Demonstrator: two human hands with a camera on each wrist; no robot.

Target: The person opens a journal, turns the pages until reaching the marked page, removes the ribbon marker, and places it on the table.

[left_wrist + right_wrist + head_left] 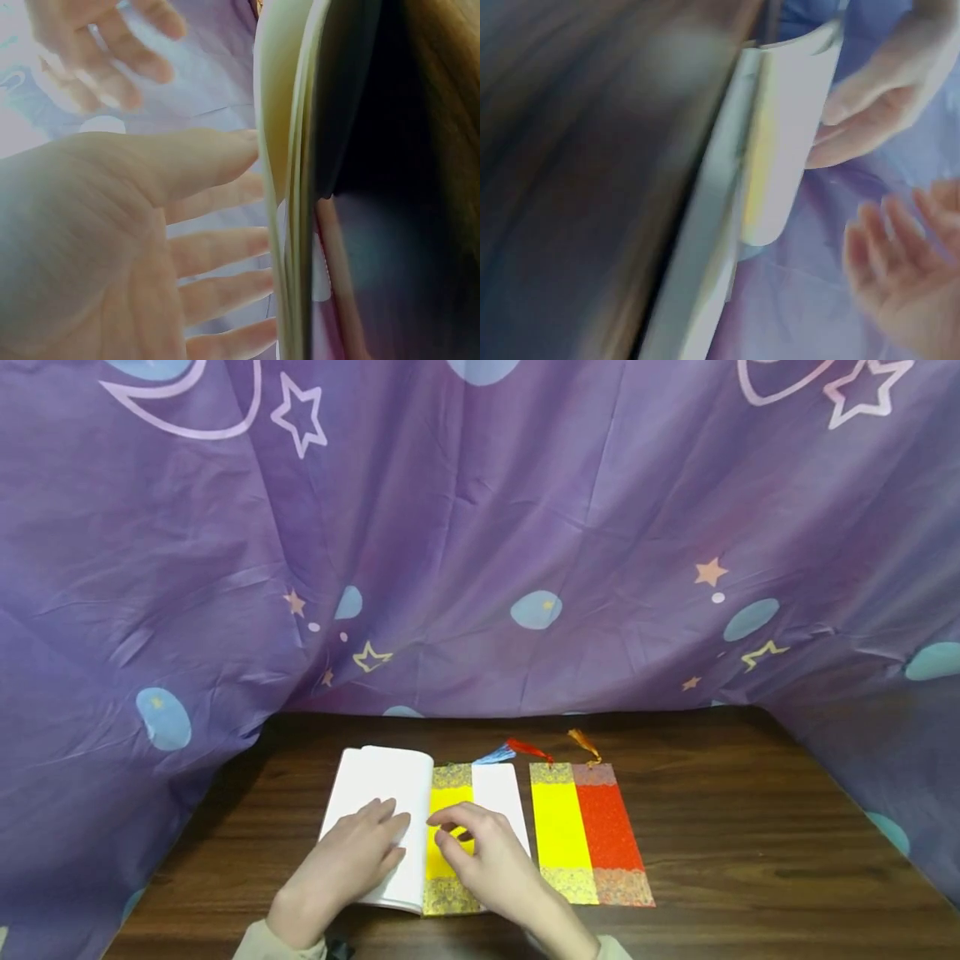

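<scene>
An open notebook (382, 777) with blank white pages lies on the table. My left hand (351, 858) rests on its left page, fingers spread; in the left wrist view the thumb (202, 159) and fingers meet the page. A yellow bookmark (452, 795) with patterned ends lies along the fold on the right page, a blue tassel (495, 754) beyond its top. Over this bookmark is my right hand (491, 860), fingers loosely bent and holding nothing. In the right wrist view the right hand (907, 292) appears apart from the pages.
Right of the notebook, a second yellow bookmark (561, 827) with a red tassel (528, 748) lies beside a red bookmark (611, 827) with an orange tassel (584, 744). The dark wooden table (750, 835) ends at a purple curtain (465, 527) behind.
</scene>
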